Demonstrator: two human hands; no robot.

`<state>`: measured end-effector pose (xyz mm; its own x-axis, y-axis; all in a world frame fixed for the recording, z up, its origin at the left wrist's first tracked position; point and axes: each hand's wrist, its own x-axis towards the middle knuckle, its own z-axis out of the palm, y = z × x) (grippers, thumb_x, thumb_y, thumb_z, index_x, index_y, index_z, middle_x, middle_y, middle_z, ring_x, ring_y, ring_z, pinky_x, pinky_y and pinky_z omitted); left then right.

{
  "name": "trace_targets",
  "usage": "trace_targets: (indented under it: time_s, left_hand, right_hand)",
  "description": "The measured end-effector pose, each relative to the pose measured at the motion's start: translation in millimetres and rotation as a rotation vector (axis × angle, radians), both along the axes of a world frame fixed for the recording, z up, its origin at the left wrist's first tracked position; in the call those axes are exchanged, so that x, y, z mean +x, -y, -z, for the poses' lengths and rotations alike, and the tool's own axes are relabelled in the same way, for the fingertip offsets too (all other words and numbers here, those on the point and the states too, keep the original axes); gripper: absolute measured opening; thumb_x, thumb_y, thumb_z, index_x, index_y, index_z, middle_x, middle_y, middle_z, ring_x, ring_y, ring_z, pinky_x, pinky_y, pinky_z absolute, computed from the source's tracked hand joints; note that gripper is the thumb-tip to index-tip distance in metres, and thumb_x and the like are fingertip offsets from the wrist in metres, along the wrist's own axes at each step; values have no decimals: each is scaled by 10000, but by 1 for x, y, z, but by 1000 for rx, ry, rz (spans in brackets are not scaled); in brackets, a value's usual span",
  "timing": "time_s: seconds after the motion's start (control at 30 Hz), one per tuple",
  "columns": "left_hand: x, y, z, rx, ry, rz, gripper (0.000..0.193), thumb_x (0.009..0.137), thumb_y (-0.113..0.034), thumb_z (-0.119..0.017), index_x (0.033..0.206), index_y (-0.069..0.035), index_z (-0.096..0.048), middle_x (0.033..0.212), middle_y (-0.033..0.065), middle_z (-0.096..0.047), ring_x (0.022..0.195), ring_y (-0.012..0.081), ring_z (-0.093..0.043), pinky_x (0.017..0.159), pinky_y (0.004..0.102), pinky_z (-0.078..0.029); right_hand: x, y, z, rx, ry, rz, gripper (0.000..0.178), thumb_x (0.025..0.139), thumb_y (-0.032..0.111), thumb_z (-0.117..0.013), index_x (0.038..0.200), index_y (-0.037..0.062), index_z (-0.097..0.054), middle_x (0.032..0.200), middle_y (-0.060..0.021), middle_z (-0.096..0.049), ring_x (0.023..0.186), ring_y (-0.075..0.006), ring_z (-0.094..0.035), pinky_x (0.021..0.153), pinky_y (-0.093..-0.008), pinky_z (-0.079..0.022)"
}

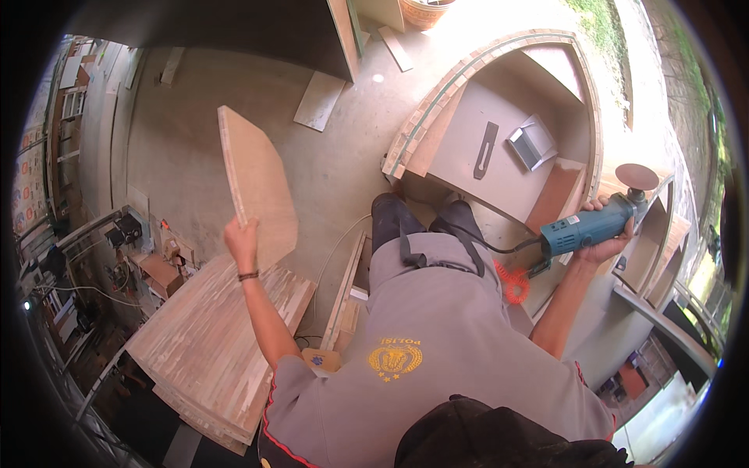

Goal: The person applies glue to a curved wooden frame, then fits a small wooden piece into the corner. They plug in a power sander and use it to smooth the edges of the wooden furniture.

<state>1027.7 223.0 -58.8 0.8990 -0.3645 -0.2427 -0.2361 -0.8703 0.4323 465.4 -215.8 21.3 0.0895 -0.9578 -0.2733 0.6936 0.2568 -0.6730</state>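
Note:
My left hand (242, 240) grips the lower edge of a flat wooden board (257, 175), which has a slanted top corner and a paler, layered edge. The board is tilted up, over the floor and the near stack of panels. Out to the right, my right hand (610, 246) is wrapped round the body of a teal angle grinder (585, 228). A round brown sanding disc (637, 177) sits on the grinder's head, facing away from my body. The grinder's black cord (511, 248) runs back toward my legs. Whether the disc is spinning cannot be seen.
Ahead stands a curved wooden cabinet frame (499, 43) holding a slotted dark plate (486, 152) and an opened small box (533, 144). At lower left is a stack of striped wooden panels (226, 312). A coiled orange hose (515, 287) hangs beside me; loose boards (320, 101) lie on the floor.

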Motion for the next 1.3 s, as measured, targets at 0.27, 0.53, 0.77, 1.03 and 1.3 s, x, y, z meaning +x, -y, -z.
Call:
trace_targets:
  time_s: [0.27, 0.53, 0.77, 1.03, 1.3]
  left_hand:
    - [18, 150, 271, 8, -164, 252, 272, 810, -174, -643, 1019, -36, -750, 941, 258, -719, 907, 467, -694, 813, 509, -559]
    - [-36, 271, 398, -62, -168, 346, 347, 865, -202, -645, 1179, -75, -715, 945, 274, -705, 874, 478, -685, 814, 558, -553]
    - [-67, 316, 468, -90, -112, 400, 447, 894, -149, -651, 1339, -113, -662, 960, 261, -713, 863, 446, -704, 779, 517, -569]
    - [-92, 323, 523, -85, -105, 409, 460, 905, -144, -654, 1362, -92, -648, 1049, 248, -722, 917, 423, -712, 802, 498, -568]
    - [-115, 308, 538, -144, -43, 452, 452, 917, -141, -683, 1358, -54, -632, 1082, 251, -715, 961, 397, -705, 840, 467, -560]
  right_hand:
    - [71, -32, 4, 136, -147, 40, 551, 974, 477, -572, 1265, 18, -474, 1012, -162, -552, 884, -268, -584, 809, -412, -529]
    - [91, -48, 54, 260, -172, 16, 589, 980, 513, -558, 1251, 0, -453, 1021, -150, -535, 885, -248, -573, 784, -408, -528]
    - [87, -55, 87, 313, -299, 28, 572, 986, 522, -544, 1279, 37, -463, 959, -144, -551, 825, -241, -602, 736, -408, -549]
    - [58, -51, 112, 335, -456, -28, 572, 973, 509, -564, 1310, 54, -482, 960, -137, -564, 794, -234, -608, 713, -401, -542]
    - [37, -43, 130, 385, -596, -111, 577, 951, 500, -584, 1303, 53, -487, 936, -127, -573, 759, -228, -614, 686, -389, -539]
